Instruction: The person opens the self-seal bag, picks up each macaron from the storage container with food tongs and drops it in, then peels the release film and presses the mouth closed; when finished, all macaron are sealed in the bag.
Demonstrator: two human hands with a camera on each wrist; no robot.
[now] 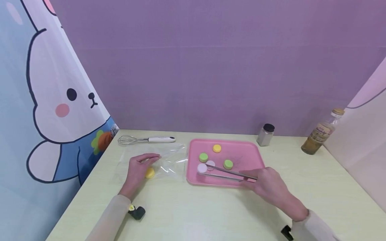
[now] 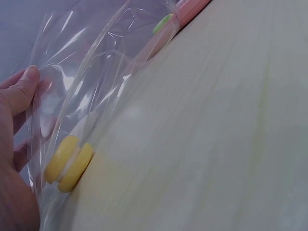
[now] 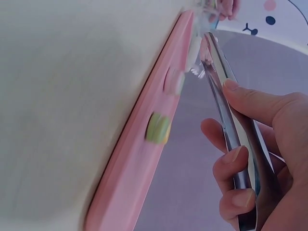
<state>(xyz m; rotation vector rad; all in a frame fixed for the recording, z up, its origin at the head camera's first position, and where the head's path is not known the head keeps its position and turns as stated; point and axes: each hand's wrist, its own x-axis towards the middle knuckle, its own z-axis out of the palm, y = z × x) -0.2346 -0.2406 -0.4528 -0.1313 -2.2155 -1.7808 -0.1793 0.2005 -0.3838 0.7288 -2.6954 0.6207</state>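
My left hand (image 1: pixel 137 174) pinches the edge of a clear plastic bag (image 1: pixel 172 164), lifting its film off the table. Inside the bag, low beside the palm, rests a yellow macaron (image 2: pixel 70 163). With fingers and thumb curled round them, my right hand (image 1: pixel 268 185) grips metal tongs (image 1: pixel 226 177) reaching over the pink tray (image 1: pixel 247 155). A pale macaron (image 1: pixel 202 168) shows between the tong tips, above the tray's left part. Around it on the tray are another pale macaron (image 1: pixel 210 164), two green macarons (image 1: pixel 228 164) and a yellow macaron (image 1: pixel 216 148).
Behind the bag lies a whisk (image 1: pixel 150 139) with a white handle. A small jar (image 1: pixel 266 135) with a black lid stands past the tray's back right corner. Farther right, a corked bottle (image 1: pixel 321 134) of brownish liquid stands near the wall. A purple backdrop (image 1: pixel 211 73) borders the table's back.
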